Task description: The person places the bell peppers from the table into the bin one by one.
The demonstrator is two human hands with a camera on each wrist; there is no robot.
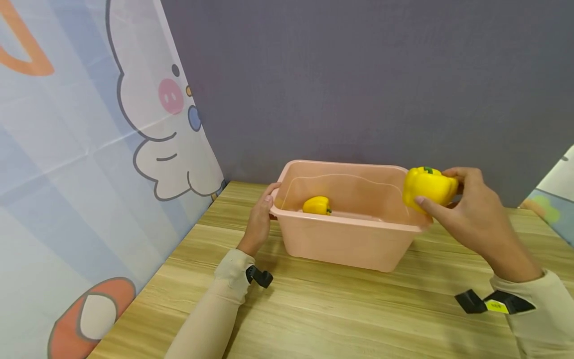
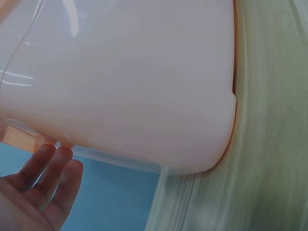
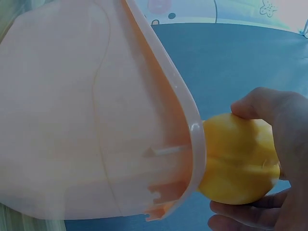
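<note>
A pink plastic tub (image 1: 341,239) stands upright on the table, and one yellow bell pepper (image 1: 317,205) lies inside it toward the left. At the tub's left end my left hand (image 1: 259,222) holds the rim, its fingertips reaching under the edge in the left wrist view. A second yellow bell pepper (image 1: 428,188) is in my right hand (image 1: 482,219), pinched between thumb and fingers. It is held at about rim height by the tub's right end, with its green stem partly visible. From the right wrist camera, this pepper (image 3: 238,159) appears partly behind the tub's rim.
The wood-grain table (image 1: 341,309) extends in front of the tub and to both sides. Behind it rises a dark grey panel (image 1: 358,80). A cartoon-printed cloth (image 1: 89,164) hangs on the left, and another printed cloth (image 1: 549,199) borders the right edge.
</note>
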